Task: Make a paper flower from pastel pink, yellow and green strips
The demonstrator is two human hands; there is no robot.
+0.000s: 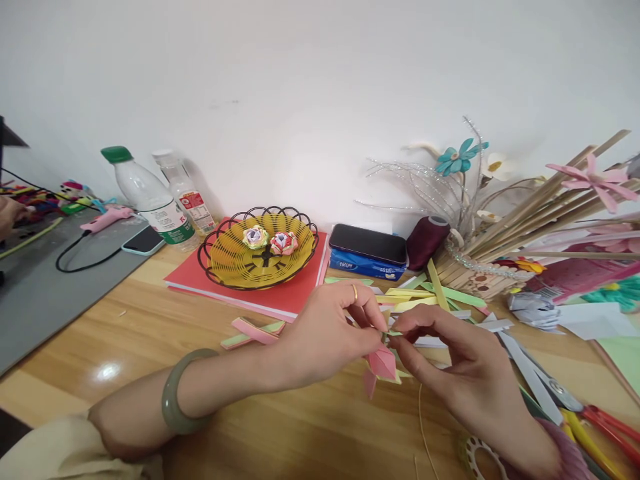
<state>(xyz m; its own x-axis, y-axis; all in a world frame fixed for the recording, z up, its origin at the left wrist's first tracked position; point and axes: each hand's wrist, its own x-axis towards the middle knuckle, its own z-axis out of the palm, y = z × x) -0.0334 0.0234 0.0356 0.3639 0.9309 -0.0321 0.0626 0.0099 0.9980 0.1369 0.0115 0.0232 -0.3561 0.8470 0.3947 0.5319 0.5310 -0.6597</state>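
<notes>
A small folded piece of pink, green and yellow paper strips (383,363) is held over the wooden table, in front of me. My left hand (325,333) pinches its upper part between thumb and fingers. From the other side my right hand (453,353) has thumb and index finger closed on a green strip end at the top of the same piece. The two sets of fingertips nearly meet and hide part of the folds. Beside my left wrist lie more folded pink and green strips (255,329).
Behind my hands are a yellow woven basket (230,263) holding two paper rosettes, a phone (367,244) on a blue pack, and loose paper strips (457,293). Scissors (593,420) and a tape roll (483,460) lie right. Bottles (155,200) stand left; another person's hand (9,215) shows far left.
</notes>
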